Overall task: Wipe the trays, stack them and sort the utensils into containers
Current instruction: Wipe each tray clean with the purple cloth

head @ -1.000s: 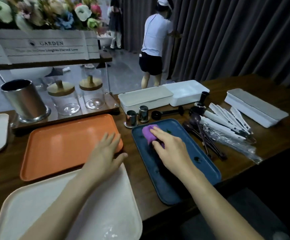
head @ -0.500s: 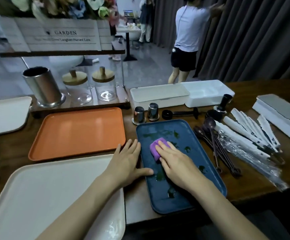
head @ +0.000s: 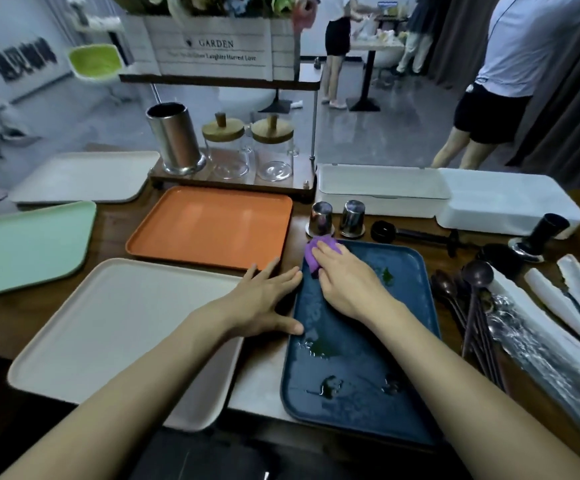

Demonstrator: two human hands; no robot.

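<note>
Blue tray (head: 361, 407) rim touched by spread left hand (head: 267, 301); flat-fingered right hand (head: 349, 284) presses purple cloth (head: 316, 251).

Wet, soiled blue tray (head: 357, 386) flat

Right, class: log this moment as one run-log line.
step: wiping blue tray | right hand: presses purple cloth, far-left corner | left hand: flat against tray's left rim | green scraps on tray

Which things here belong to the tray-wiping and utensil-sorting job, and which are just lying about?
In the job: right hand, purple cloth, blue tray, left hand, orange tray, beige tray, green tray, wooden spoons, metal canister, white boxes.
Lying about: flower box, small metal cups, green chair.
</note>
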